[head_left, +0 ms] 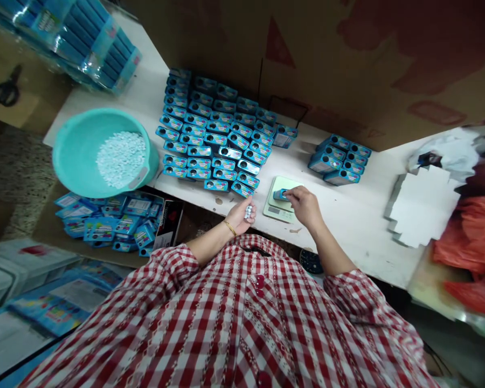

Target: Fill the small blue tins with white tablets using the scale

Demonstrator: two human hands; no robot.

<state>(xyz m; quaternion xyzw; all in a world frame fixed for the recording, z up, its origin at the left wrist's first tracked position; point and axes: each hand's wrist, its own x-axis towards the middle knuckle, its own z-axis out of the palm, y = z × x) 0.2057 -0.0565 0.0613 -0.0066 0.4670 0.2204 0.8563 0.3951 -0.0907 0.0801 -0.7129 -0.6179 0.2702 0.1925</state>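
My left hand [239, 216], wearing a gold bangle, is cupped with the palm up and holds several small white pellets [248, 212]. It is just in front of the nearest blue boxes, by the table's front edge. On a pale green digital scale [278, 212] stands a small blue box [281, 194] with a printed label. The fingers of my right hand [303, 205] are pinched together at this box's right end, partly covering it. Rows of similar blue boxes [218, 126], with dark round openings on top, stand behind my left hand.
A turquoise tub [105, 116] of white pellets stands left. More blue boxes lie in a carton [109, 223] below it. A blue group [339, 156] stands right, near white cut card [426, 205] and red bags [472, 237]. A large cardboard box [327, 64] borders the table's back.
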